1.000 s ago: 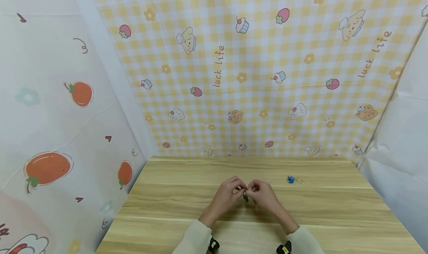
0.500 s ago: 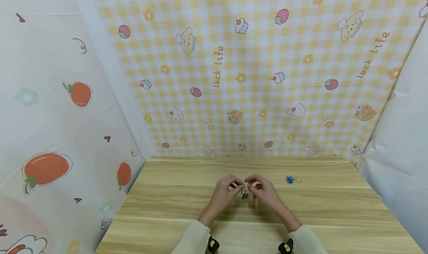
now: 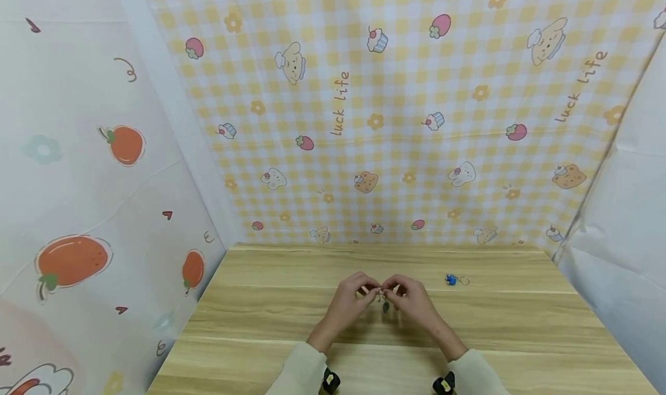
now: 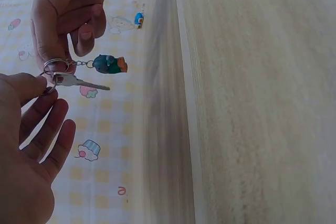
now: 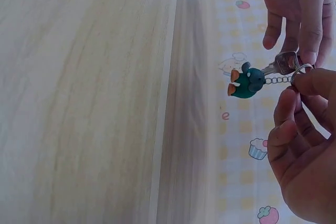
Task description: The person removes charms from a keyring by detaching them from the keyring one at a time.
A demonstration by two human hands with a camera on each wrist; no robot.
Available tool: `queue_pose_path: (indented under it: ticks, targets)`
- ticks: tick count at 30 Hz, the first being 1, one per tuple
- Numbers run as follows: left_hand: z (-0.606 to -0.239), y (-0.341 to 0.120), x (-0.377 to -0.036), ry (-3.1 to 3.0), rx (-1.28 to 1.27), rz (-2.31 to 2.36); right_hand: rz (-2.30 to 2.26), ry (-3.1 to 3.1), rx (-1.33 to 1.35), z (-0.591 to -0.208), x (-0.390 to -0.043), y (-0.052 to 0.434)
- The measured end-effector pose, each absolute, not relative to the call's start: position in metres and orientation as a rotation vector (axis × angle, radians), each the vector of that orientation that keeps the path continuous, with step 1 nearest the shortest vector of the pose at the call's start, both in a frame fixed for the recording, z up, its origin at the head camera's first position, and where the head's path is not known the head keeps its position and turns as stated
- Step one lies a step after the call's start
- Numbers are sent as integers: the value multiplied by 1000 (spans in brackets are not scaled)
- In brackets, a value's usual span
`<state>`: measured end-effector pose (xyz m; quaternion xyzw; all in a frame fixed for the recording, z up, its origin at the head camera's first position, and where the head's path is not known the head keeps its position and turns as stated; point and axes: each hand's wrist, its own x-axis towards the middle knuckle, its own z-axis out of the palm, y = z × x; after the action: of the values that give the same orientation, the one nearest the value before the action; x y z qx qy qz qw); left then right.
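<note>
Status: both hands work a key assy. above the light wood-grain desk [image 3: 260,320], roughly at desk centre.

Left hand [image 3: 350,303]: thumb and forefinger pinch the small silver split ring [image 4: 52,65] at the head of the flat silver metal key [image 4: 79,82]; the other fingers [image 4: 50,137] are extended and loosely spread.

Right hand [image 3: 413,302]: thumb and forefinger pinch the same ring from the opposite side; remaining fingers are curled under it without gripping anything.

Progress (judgement): the key hangs at the ring and the charm is linked to it by chain, so these parts look joined or nearly so. Whether the key is fully threaded onto the ring or only part-way through the coil cannot be told. Nothing rests on the desk below the hands.

Materials/shapes:
- Key: thin, flat, bright metal; blade points away from the ring.
- Ring: thin wire coil, round.
- Short silver link chain [image 5: 277,80]: fine links, runs from ring to charm.
- Teal rounded figure charm with orange feet [image 5: 244,83]: smooth, matte, rubber or plastic by appearance; hangs free.

Also present: a second small blue charm with a ring [image 3: 451,280], on the desk at approx. 2 o'clock from the hands, well apart.
</note>
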<state>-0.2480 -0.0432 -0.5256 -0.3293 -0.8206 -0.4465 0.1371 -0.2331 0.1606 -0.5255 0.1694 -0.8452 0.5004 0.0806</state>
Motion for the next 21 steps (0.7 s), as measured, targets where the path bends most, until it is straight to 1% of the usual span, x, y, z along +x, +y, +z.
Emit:
queue_pose_path:
  ticks: [5, 12, 21]
  targets:
    - [-525, -43, -249, -2369, -985, -1266, 1440, -2555, 455, -524, -231, 160]
    - [-525, -44, -248, -2383, -990, -1280, 1503, -2605, 281, -522, -234, 160]
    - [-525, -44, -247, -2380, -963, -1294, 1563, -2624, 331, -524, -235, 162]
